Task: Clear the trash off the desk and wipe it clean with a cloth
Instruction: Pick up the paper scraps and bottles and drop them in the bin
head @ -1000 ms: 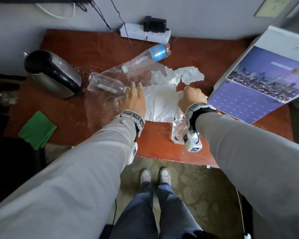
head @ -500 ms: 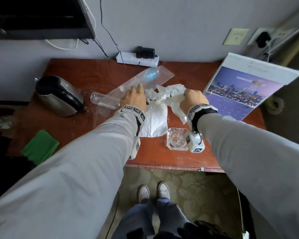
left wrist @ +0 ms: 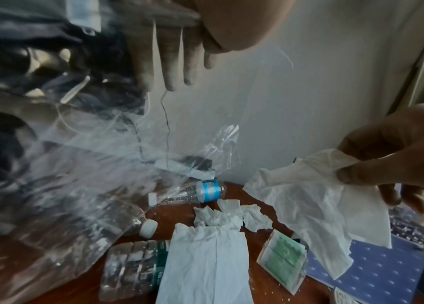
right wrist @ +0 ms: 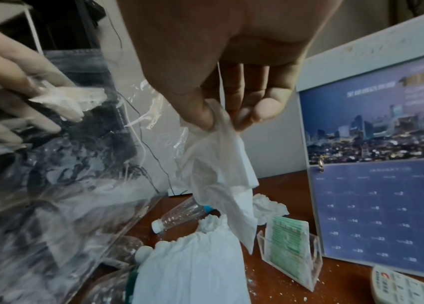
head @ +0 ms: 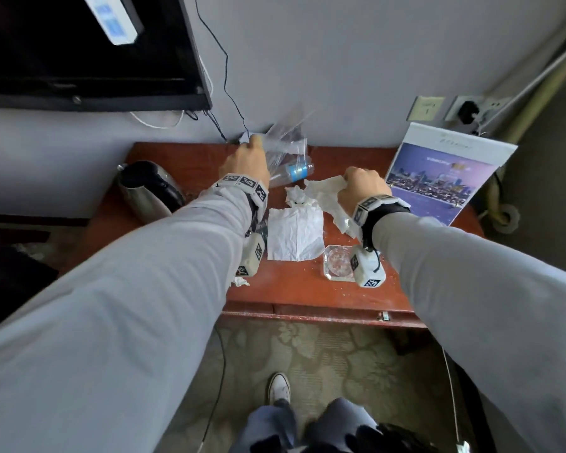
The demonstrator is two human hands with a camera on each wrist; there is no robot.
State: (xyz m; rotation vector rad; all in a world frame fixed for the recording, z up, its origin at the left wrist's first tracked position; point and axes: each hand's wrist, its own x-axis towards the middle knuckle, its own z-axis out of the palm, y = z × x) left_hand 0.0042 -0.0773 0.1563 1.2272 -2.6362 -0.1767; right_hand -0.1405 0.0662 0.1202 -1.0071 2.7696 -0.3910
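My left hand (head: pixel 245 161) grips the edge of a clear plastic bag (head: pixel 285 138) and holds it up over the back of the red-brown desk (head: pixel 307 292); in the right wrist view its fingers (right wrist: pixel 11 82) bunch the bag's rim. My right hand (head: pixel 361 184) pinches a white tissue (head: pixel 324 191) that hangs above the desk, to the right of the bag (left wrist: pixel 75 174). A flat tissue (head: pixel 294 233), a crumpled tissue (head: pixel 296 196), a blue-labelled bottle (head: pixel 294 173) and a green-labelled bottle (left wrist: pixel 138 265) lie on the desk. The cloth is not in view.
A kettle (head: pixel 147 188) stands at the desk's left, a calendar (head: pixel 445 178) leans at the right. A glass ashtray (head: pixel 339 261) sits near the front edge, an acrylic card holder (right wrist: pixel 291 246) and a remote (right wrist: pixel 413 288) by the calendar. Crumbs dot the desk. A screen (head: pixel 79 50) hangs above left.
My left hand has lifted the plastic bag off the desk toward the wall. My right hand has raised the tissue higher. The head view has pulled back and tilted up.
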